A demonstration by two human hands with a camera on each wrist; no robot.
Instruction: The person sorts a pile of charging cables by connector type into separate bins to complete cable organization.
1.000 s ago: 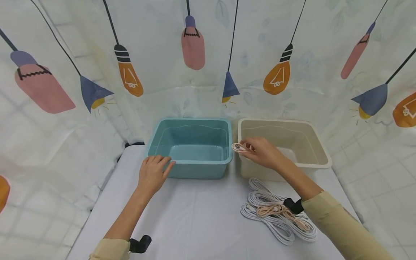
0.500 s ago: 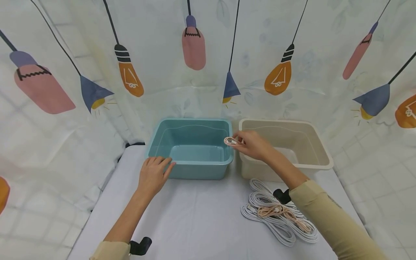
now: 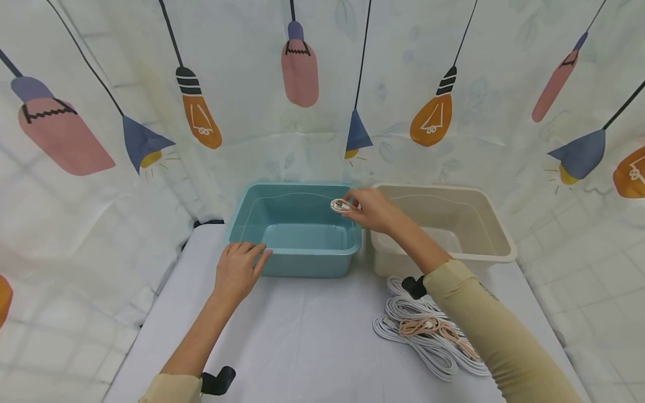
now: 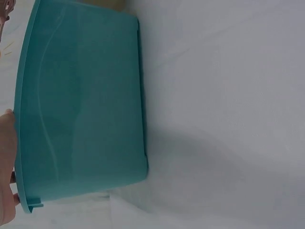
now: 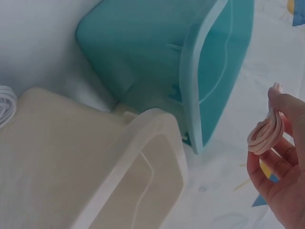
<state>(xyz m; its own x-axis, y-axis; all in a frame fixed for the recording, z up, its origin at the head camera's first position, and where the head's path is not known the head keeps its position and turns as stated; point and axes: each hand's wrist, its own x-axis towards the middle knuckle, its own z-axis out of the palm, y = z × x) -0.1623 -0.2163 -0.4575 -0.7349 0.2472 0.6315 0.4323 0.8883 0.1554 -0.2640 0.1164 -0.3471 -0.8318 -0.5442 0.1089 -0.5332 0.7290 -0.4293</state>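
Pale lamp-printed curtain [image 3: 242, 45] behind white-clothed table [image 3: 312, 336]: rectangular teal plastic tub [image 3: 302, 266] at 12 o'clock, left hand [image 3: 238, 272] resting on its near rim, fingers relaxed; rectangular beige plastic tub [image 3: 387, 260] at 1; coiled white and peach cables [image 3: 420, 330] at 2. Right hand [image 3: 370, 210], pinching one small peach-and-white cable coil [image 3: 340, 206], is now over the teal tub's 2 o'clock side, no longer before the gap between tubs: teal is apparently the one in use.

Lamp-print backdrop [image 3: 242, 89]; white tabletop [image 3: 312, 336]
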